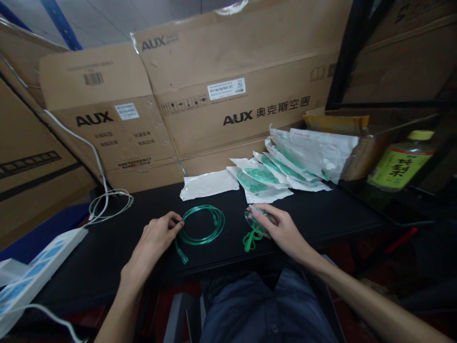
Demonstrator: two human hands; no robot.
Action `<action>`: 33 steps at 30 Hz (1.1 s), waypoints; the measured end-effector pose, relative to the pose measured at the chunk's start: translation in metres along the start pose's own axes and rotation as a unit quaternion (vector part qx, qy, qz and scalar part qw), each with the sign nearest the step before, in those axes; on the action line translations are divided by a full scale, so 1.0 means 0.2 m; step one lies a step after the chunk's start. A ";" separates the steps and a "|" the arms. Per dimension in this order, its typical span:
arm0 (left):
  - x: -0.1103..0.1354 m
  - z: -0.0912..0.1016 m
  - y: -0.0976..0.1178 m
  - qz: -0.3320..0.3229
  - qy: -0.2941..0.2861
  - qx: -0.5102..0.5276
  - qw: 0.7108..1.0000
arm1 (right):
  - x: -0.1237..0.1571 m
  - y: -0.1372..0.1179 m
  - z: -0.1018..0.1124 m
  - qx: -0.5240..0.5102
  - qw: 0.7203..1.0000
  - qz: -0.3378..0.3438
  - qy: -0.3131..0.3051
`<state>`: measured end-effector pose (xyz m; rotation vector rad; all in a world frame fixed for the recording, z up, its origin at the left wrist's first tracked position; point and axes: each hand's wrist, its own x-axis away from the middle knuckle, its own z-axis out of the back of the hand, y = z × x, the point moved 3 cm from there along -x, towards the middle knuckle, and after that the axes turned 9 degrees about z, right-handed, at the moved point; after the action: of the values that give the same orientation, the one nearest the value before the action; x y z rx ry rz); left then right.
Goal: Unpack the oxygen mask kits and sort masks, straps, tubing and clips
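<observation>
A coil of green plastic tubing (209,228) lies on the black table (321,214) in front of me. My left hand (157,236) pinches the coil at its left side, fingers closed on the tube. My right hand (280,226) rests on a clear mask with a green strap (253,237), fingers curled over it. An empty white pouch (209,184) lies flat just behind the coil.
A pile of sealed pouches (285,169) with green parts inside leans at the back right. Big AUX cardboard boxes (228,85) wall off the back. A white power strip (35,267) and cable (107,202) lie at left. A green-labelled bottle (403,162) stands at right.
</observation>
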<state>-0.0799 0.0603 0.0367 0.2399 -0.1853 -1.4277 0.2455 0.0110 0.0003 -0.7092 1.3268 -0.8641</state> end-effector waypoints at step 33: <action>-0.35 0.21 -0.54 0.147 0.011 0.037 0.988 | 0.00 -0.02 0.00 0.023 1.000 0.005 -0.014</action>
<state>-0.2033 0.1149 0.0485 0.2777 -0.2460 -1.1256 0.2447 0.0093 0.0028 -0.6745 1.2808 -0.8710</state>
